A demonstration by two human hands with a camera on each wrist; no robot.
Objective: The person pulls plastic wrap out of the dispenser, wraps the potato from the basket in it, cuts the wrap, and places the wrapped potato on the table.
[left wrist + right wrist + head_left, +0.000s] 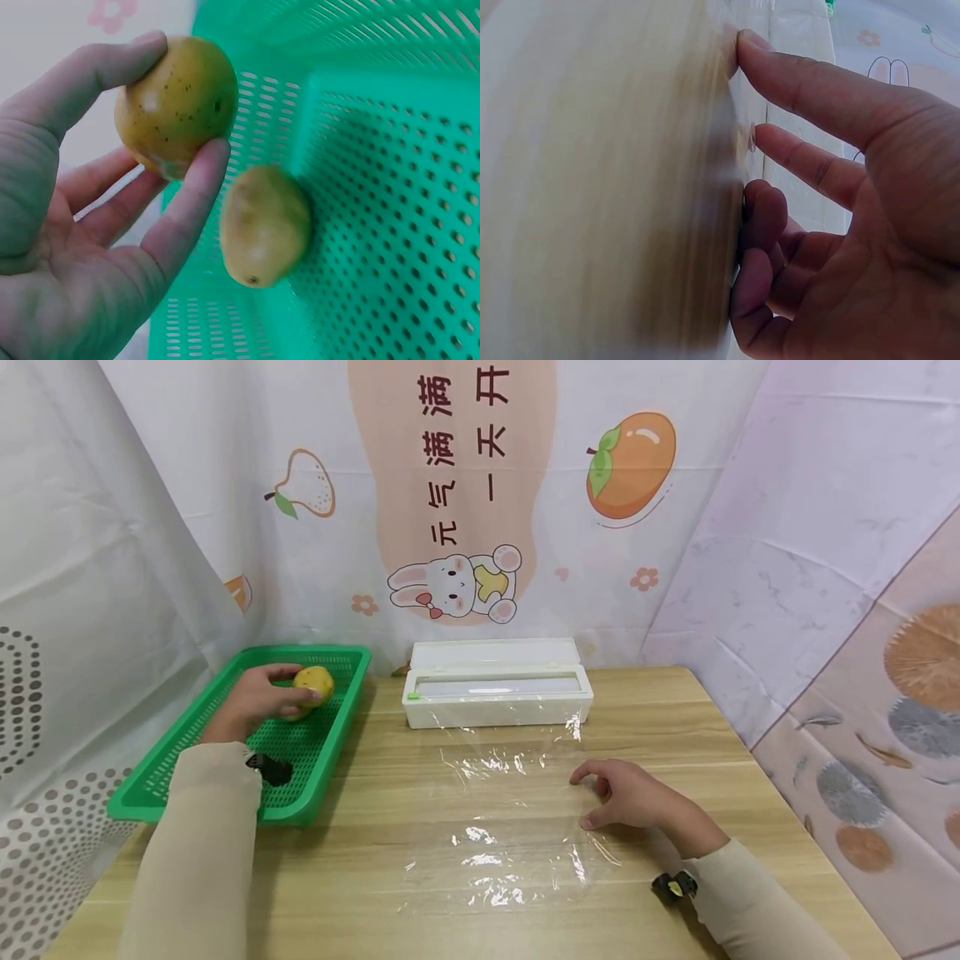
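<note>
Now yellow fruit [176, 105] between fingers [187, 202].

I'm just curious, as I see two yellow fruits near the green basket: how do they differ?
The held fruit is pinched between the thumb and fingers of the left hand, lifted off the mesh; the other fruit lies untouched on the floor of the green basket. The held fruit looks rounder, with dark specks; the other fruit looks longer and smoother. Both are yellow and of similar size.
</note>
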